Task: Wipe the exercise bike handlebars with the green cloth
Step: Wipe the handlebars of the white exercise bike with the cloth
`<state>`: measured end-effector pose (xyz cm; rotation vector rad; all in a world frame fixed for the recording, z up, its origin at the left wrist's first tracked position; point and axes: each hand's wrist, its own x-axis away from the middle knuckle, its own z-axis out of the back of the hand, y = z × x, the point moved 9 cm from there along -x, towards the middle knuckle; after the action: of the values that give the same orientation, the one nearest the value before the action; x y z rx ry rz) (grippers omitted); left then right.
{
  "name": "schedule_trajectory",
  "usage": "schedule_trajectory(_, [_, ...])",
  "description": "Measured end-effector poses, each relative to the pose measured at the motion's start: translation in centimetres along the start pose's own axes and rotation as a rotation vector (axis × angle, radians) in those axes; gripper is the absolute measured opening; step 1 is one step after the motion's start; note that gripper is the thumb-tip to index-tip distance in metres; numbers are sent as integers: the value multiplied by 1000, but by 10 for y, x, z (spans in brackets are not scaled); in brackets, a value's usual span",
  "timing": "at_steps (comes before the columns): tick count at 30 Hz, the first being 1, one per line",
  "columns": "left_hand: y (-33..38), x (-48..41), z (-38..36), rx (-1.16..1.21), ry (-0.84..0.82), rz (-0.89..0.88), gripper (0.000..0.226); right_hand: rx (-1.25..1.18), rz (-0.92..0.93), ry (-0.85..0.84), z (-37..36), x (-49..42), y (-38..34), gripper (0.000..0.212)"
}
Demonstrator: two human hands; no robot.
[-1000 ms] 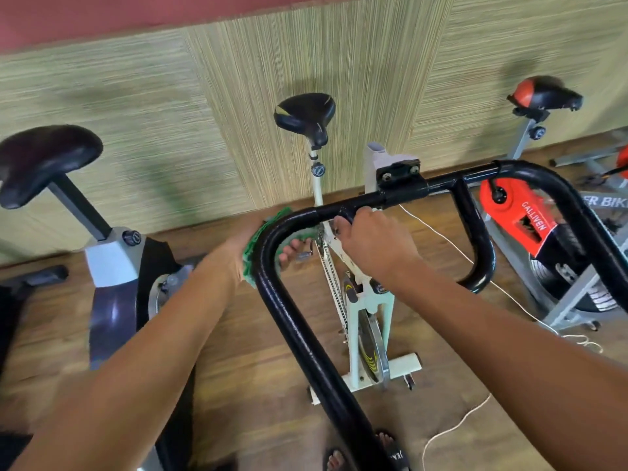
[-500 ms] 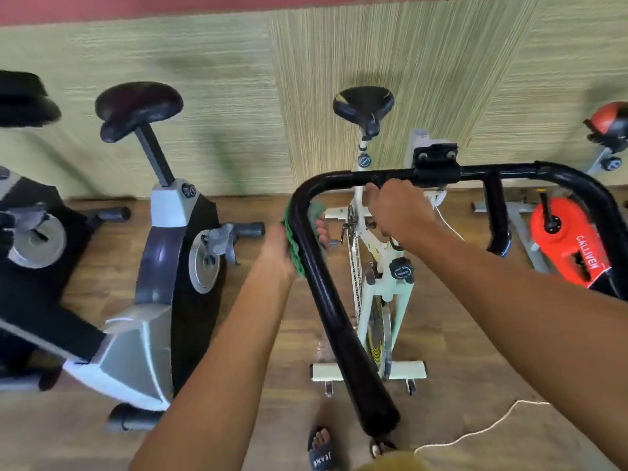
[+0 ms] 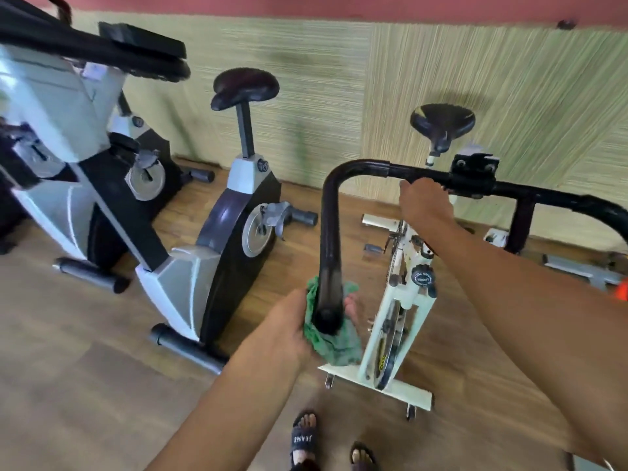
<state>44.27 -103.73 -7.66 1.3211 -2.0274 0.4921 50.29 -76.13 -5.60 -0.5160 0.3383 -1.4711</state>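
- The left grip [image 3: 289, 321], a bare hand, curls round the crumpled green cloth [image 3: 334, 348] and clamps it about the near left end of the black tubular handlebars [image 3: 328, 232]
- The cloth bunches beneath that tip and on both sides of it
- The right grip [image 3: 424, 205] is closed over the crossbar, just beside the black centre clamp [image 3: 474, 171]
- The cream-framed exercise bike [image 3: 397, 314] stands on a brown wooden floor [image 3: 85, 385], with a grey-and-black upright bike [image 3: 234, 232] to its left

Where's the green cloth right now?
Head view, lower centre: the green cloth is bunched round the near left tip of the black handlebars, gripped by the left hand, just left of the white bike frame.
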Motion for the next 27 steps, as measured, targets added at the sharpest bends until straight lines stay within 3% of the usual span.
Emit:
schedule_trajectory(2, [-11,14,-9,54,-37,-12,17,-9,-4,-5,-1,0,2,48])
schedule_trajectory(8, [5,-10,-3,47,80,44,38,-38,-33,-17,-2,1,2,45])
schedule_trajectory(14, [-6,-1,-9,159,-81,59,29,-67,-25,-31,-1,2,1,42])
schedule_trajectory(18, [12,-25,-8,36,-65,131,25,-102,-44,-42,-3,0,4,41])
schedule_trajectory(23, [55,-64,-10,-234,27,18,22,-80,-48,-41,-2,0,4,41])
schedule_trajectory(27, [103,-92,-21,-410,61,-34,37,-58,-69,-37,-2,0,4,41])
